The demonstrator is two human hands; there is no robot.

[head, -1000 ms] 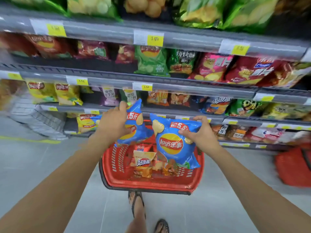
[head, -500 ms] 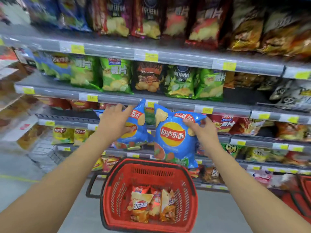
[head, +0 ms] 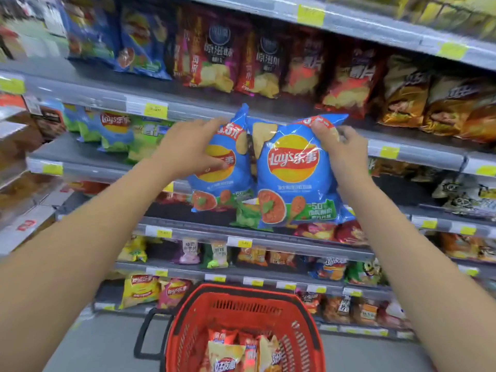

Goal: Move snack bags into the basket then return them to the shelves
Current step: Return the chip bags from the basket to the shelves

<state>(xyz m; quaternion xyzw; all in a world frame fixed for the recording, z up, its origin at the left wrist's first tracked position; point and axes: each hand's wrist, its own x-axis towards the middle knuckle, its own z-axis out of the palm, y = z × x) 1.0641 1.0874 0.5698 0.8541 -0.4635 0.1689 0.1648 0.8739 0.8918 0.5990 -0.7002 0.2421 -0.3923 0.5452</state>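
Observation:
Two blue Lay's chip bags hang side by side in front of the shelves. My left hand [head: 192, 150] grips the left blue bag [head: 224, 181] by its upper part. My right hand [head: 339, 149] pinches the top corner of the right blue bag [head: 294, 181]. Both bags are level with a grey shelf edge [head: 112, 100]. Below them on the floor stands the red basket [head: 241, 296], holding several small orange and yellow snack bags [head: 228, 353].
Grey shelves full of chip bags fill the view; dark red and orange bags [head: 346, 79] stand on the shelf behind the held bags, blue and green ones [head: 115, 130] one shelf lower at the left. Yellow price tags line the shelf edges. Grey floor surrounds the basket.
Both hands have lifted the two blue bags from above the basket up toward a higher shelf. The view has tilted up, so the basket now sits at the bottom edge.

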